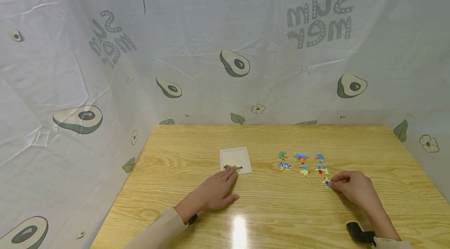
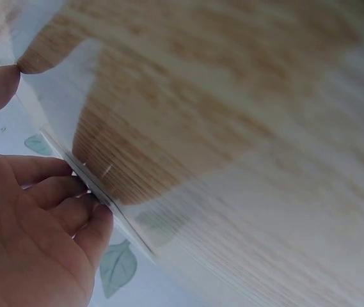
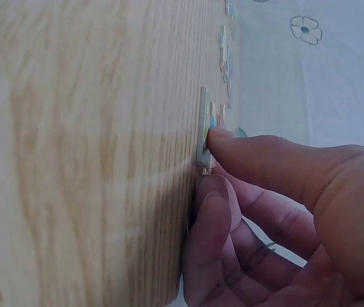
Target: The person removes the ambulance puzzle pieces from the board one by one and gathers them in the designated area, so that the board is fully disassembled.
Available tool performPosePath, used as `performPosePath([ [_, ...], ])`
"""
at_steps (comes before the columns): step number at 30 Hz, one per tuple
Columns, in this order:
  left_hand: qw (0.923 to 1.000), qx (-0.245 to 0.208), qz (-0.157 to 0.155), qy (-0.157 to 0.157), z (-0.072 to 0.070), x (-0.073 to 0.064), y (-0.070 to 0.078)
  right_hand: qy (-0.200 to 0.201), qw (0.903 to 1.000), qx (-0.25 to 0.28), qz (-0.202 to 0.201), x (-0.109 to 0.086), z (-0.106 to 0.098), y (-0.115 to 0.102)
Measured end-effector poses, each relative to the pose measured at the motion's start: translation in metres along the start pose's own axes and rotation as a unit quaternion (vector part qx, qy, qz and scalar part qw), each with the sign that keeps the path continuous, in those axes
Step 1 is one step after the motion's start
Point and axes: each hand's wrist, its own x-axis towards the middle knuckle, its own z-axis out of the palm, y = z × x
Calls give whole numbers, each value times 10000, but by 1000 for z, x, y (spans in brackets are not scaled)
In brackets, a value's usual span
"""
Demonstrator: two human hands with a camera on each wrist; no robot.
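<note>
A white square puzzle tray (image 1: 234, 155) lies on the table, with colourful jigsaw pieces (image 1: 240, 168) along its near edge. My left hand (image 1: 218, 189) rests its fingertips at that edge, partly covering the pieces there. In the left wrist view the fingers (image 2: 95, 233) are nearly straight and touch the tray's edge (image 2: 134, 240), thumb held apart. At the right, my right hand (image 1: 356, 187) pinches a yellow and blue jigsaw piece (image 1: 325, 181) between thumb and finger. In the right wrist view this piece (image 3: 202, 128) stands edge-on at the thumb tip.
Several loose jigsaw pieces (image 1: 301, 156) lie in two rows on the wooden table (image 1: 183, 143), between the tray and my right hand. A pale curtain (image 1: 204, 96) printed with avocados hangs behind the table and along its sides.
</note>
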Motion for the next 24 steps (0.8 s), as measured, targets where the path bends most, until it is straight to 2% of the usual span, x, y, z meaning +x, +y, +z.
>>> performPosePath([
  [16,10000,24,-10,-46,-2,-1,2,-94,9999,68,-30,-2,-1,1],
  [20,10000,31,-18,-35,-3,-1,2,68,9998,79,-182,-2,-5,-3],
  [24,10000,-2,-57,-52,-3,-1,2,296,9988,75,-392,-2,-11,-16],
])
